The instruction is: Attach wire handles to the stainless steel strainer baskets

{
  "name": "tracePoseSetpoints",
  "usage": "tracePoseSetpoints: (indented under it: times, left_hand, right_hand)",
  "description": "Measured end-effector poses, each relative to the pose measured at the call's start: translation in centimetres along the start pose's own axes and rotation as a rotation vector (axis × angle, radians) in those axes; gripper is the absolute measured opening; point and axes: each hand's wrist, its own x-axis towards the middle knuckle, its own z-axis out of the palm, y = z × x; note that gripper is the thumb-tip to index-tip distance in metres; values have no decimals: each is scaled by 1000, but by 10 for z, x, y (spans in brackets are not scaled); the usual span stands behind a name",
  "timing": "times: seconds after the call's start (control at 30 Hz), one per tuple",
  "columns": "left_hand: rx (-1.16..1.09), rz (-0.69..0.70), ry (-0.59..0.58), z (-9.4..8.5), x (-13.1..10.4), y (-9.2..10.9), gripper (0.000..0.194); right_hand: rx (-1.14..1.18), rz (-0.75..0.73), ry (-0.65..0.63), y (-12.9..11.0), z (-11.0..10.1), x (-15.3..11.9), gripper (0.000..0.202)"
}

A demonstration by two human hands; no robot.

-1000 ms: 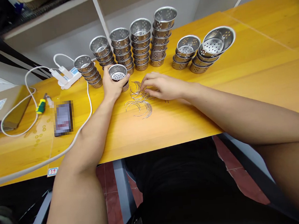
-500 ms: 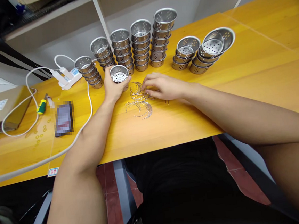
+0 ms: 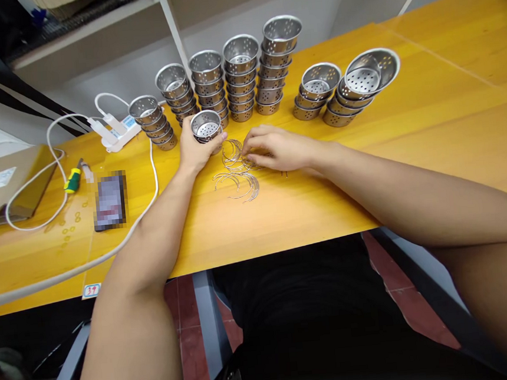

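Note:
My left hand (image 3: 193, 146) is wrapped round a perforated metal cup (image 3: 206, 125), thumb along its near right side. The cup stands upright with its mouth up, and a second rim shows just under the first. To its right, my right hand (image 3: 271, 147) rests low over a loose pile of thin curved wires (image 3: 248, 185). Its fingers are curled towards the thumb among the wires; what they pinch, if anything, is hidden. Behind my left hand rise several stacks of the same cups (image 3: 205, 67).
Two shorter cup stacks stand to the right, one with a tilted top cup (image 3: 372, 73). On the left are a power strip (image 3: 122, 133) with white cables, a green-yellow screwdriver (image 3: 73, 180), a blurred-out phone (image 3: 109, 201) and a cardboard box (image 3: 11, 181). A shelf (image 3: 89, 33) backs the table.
The view has shifted slightly. My left hand and its cup have moved a touch to the right, while my right hand stays over the wires.

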Motion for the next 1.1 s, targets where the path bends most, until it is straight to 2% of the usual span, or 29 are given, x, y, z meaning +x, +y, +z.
tracePoseSetpoints:
  times: [0.1,0.27,0.4,0.6,0.93,1.1]
  left_hand:
    - [-6,2,5,0,-1,1,116]
    - [27,14,42,0,-2,6,104]
    - [57,64,105,-2,-2,19,98]
    - [70,122,125,-4,-3,33,100]
    - [102,94,131,-5,-2,21,99]
    - [60,176,165,-7,3,9,108]
  right_hand:
    - [9,6,-2,-1,0,0,32]
    - [-11,7,2,1,0,-1,36]
    - [-34,-2,22,6,1,-2,49]
    - [-73,-84,-76,8,4,-1,52]
    - [-54,-26,-54,5,1,-2,48]
    - [-67,-76,-33,7,-2,-2,46]
